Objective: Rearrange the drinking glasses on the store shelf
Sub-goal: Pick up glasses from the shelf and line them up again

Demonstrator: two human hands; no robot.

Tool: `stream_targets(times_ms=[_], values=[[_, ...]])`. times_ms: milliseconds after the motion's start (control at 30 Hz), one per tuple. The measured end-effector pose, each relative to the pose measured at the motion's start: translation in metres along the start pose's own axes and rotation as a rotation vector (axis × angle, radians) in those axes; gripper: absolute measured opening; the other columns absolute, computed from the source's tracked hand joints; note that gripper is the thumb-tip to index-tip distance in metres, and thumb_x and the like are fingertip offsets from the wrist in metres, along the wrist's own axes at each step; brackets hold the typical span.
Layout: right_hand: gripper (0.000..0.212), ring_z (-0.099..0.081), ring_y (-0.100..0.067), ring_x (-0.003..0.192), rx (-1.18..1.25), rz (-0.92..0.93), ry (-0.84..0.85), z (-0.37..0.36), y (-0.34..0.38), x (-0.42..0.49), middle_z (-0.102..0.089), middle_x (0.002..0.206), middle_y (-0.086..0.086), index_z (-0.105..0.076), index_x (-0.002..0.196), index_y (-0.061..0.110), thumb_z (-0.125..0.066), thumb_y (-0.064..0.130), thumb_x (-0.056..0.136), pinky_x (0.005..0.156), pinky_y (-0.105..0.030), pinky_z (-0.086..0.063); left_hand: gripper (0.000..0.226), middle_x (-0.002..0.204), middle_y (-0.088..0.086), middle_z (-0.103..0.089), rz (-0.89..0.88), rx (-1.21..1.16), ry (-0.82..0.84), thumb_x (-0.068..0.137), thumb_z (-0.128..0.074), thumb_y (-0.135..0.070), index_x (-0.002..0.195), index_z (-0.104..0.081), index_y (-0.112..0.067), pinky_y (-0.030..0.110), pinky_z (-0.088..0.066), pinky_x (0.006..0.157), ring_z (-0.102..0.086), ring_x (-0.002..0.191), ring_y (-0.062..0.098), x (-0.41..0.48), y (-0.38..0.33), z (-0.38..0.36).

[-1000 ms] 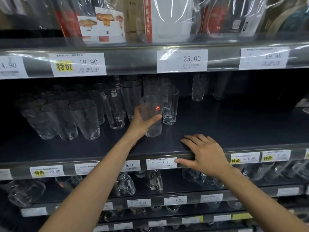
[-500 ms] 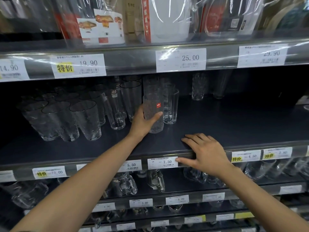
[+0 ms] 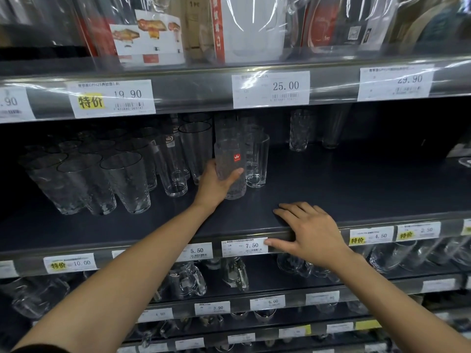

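Observation:
My left hand (image 3: 215,183) is wrapped around a clear textured drinking glass (image 3: 230,154) with a small red sticker. The glass stands upright near the middle of the dark store shelf (image 3: 331,189), its base at or just above the surface. A ribbed glass (image 3: 258,161) stands right behind it, touching or nearly so. My right hand (image 3: 309,230) lies flat on the shelf's front edge, fingers spread, holding nothing. Tall plain glasses (image 3: 173,164) and a cluster of dimpled tumblers (image 3: 102,179) fill the shelf's left side.
Two more glasses (image 3: 300,129) stand at the back right of the same shelf, with bare shelf in front of them. Price tags (image 3: 244,247) line the front rail. Boxed goods sit on the shelf above, glass mugs (image 3: 187,278) on the shelves below.
My left hand has pushed the stickered glass a little further back toward the ribbed glass. My right hand has stayed on the shelf edge. The camera has shifted slightly.

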State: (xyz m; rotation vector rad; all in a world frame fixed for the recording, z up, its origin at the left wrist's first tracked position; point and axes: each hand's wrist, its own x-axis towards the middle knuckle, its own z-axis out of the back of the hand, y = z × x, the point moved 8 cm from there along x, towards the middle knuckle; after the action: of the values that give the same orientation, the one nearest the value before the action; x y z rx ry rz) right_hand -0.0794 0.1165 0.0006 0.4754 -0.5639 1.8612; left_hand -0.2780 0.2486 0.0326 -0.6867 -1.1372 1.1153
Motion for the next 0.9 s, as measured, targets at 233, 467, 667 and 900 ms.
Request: stream_targets(times_ms=[233, 467, 667, 900], values=[[0.082, -0.064, -0.018, 0.111, 0.004, -0.005, 0.027, -0.001, 0.000, 0.000, -0.068, 0.125, 0.004, -0.068, 0.123, 0.022, -0.036, 0.085, 0.082, 0.087, -0.037, -0.054, 0.060, 0.119, -0.007, -0.061, 0.017, 0.012, 0.000, 0.083, -0.074, -0.045, 0.130, -0.051, -0.015, 0.021, -0.045, 0.090, -0.059, 0.108, 0.006, 0.000, 0.003, 0.002], [0.081, -0.063, -0.018, 0.112, 0.023, -0.011, 0.053, -0.001, 0.000, 0.001, -0.067, 0.126, 0.004, -0.068, 0.123, 0.022, -0.036, 0.085, 0.083, 0.088, -0.037, -0.054, 0.057, 0.120, -0.006, -0.063, 0.040, 0.006, 0.018, 0.085, -0.072, -0.042, 0.131, -0.053, -0.015, 0.003, -0.039, 0.077, -0.058, 0.106, 0.004, -0.004, -0.001, 0.003], [0.081, -0.064, -0.017, 0.110, 0.029, -0.011, 0.063, 0.002, 0.001, 0.002, -0.068, 0.124, 0.005, -0.069, 0.122, 0.022, -0.035, 0.085, 0.082, 0.087, -0.036, -0.054, 0.074, 0.123, -0.002, -0.066, 0.078, 0.126, 0.094, 0.072, -0.074, -0.060, 0.129, -0.056, -0.018, 0.027, -0.048, 0.093, -0.061, 0.108, 0.012, -0.014, 0.002, 0.011], [0.083, -0.059, -0.016, 0.119, 0.076, -0.050, 0.183, 0.004, 0.002, 0.002, -0.063, 0.133, 0.007, -0.063, 0.130, 0.025, -0.034, 0.086, 0.082, 0.096, -0.037, -0.050, 0.032, 0.106, -0.006, -0.065, 0.152, 0.552, 0.292, 0.085, -0.073, -0.042, 0.109, -0.070, -0.020, 0.025, -0.047, 0.087, -0.063, 0.108, 0.019, -0.041, -0.004, 0.029]])
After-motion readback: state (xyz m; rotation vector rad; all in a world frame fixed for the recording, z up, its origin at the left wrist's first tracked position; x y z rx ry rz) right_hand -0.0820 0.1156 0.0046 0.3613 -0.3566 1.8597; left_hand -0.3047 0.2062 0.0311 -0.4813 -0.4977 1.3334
